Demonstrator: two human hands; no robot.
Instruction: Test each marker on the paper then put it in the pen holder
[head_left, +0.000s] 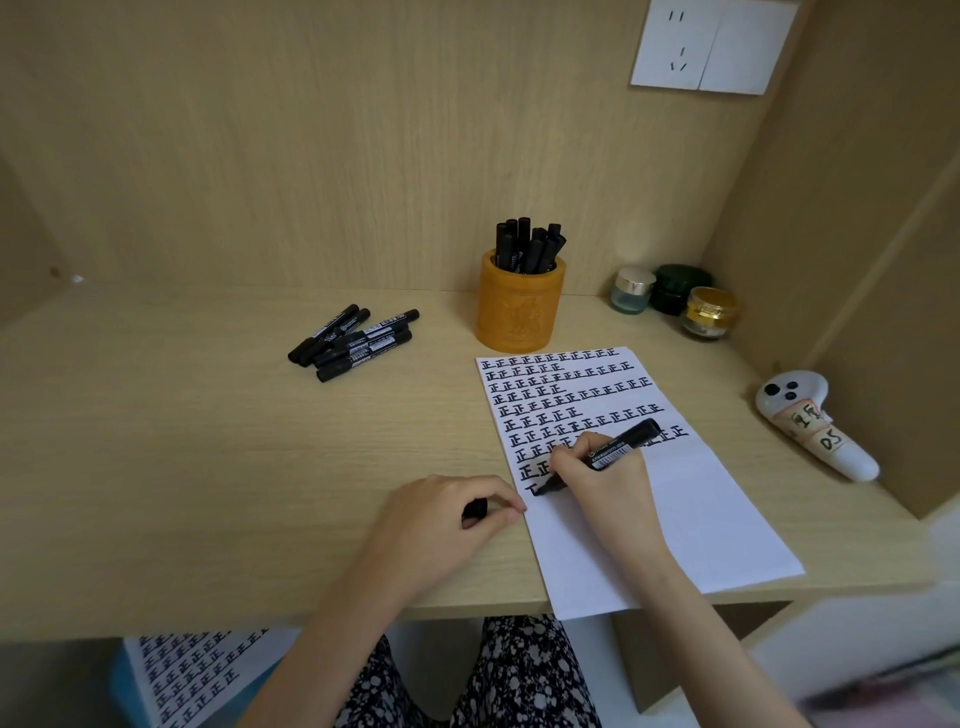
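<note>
I see my right hand (597, 467) pinching a black marker (602, 457), its tip touching the paper (675, 493) at the left end of a fresh row, just under the rows of characters already written. The marker leans back to the right, its rear end over the written lines. My left hand (447, 514) rests on the desk (208, 467) just beside the paper's left edge, fingers curled and pressed around a small black cap (475, 508), thumb and forefinger closing over it.

The paper lies tilted, its near corner hanging over the desk edge. Behind it stands the orange holder (521, 306), touching or nearly touching the paper's top edge, with a bunch of black markers upright inside. To the left of the holder a loose pile (353, 340) of markers lies flat on the desk, well apart from my hands. Three small jars (675, 301) sit in the back right corner, and a white controller (815, 423) lies near the right wall.
</note>
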